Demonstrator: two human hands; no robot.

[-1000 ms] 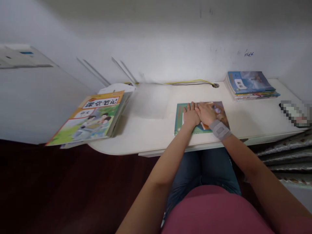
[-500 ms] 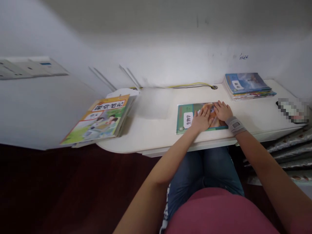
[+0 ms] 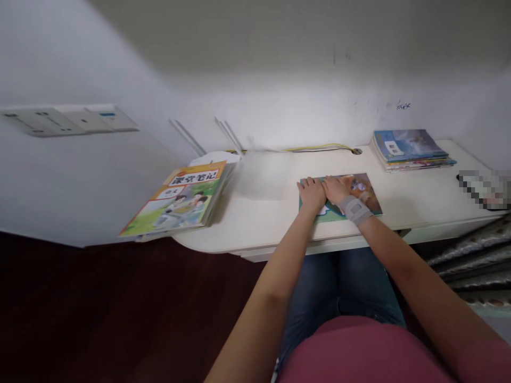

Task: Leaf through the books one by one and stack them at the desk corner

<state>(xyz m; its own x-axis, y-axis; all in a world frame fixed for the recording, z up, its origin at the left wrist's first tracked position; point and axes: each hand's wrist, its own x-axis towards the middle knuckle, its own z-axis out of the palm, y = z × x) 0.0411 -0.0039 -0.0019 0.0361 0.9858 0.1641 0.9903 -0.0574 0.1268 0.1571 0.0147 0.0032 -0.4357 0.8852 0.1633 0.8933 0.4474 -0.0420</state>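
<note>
A green textbook (image 3: 365, 189) with an animal picture on its cover lies flat on the white desk (image 3: 255, 231) in front of me. My left hand (image 3: 313, 193) rests on the left part of the cover with its fingers stretched out. Right beside it, my right hand (image 3: 336, 190) lies flat on the middle of the same cover, a grey band around its wrist. Both hands hide most of the cover's left half, including its title. Neither hand has its fingers closed on anything.
A stack of yellow and green workbooks (image 3: 186, 199) lies at the desk's left end. At the back right sits a stack of blue-topped books (image 3: 411, 146). A pixelated dark-edged object (image 3: 481, 189) lies far right. Cables (image 3: 319, 147) run along the wall, and a socket panel (image 3: 75, 121) is on the left.
Both hands have slid leftward across the cover, from its middle and right side to its left side and middle. The camera view has shifted slightly; the textbook stays on the desk.
</note>
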